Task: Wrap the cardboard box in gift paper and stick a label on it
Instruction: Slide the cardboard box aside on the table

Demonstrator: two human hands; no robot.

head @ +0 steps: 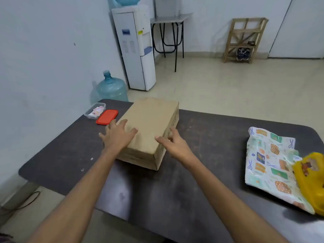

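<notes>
A plain brown cardboard box (150, 120) lies flat on the dark grey table (210, 137), near its far edge. My left hand (118, 135) rests on the box's near left corner, fingers spread and straight. My right hand (172, 142) touches the box's right side wall with loosely straight fingers and its thumb on the top edge. Folded gift paper (268, 160) with a colourful printed pattern lies at the table's right end, far from both hands. A small clear tub (94, 110) holding what look like labels or stickers sits at the far left.
A red lid (107, 117) lies beside the clear tub. A yellow plastic bag (312, 179) overlaps the gift paper at the right edge. Beyond the table stand a water bottle (112, 88), a water dispenser (135, 48), a small desk (171, 20) and a wooden rack (244, 39).
</notes>
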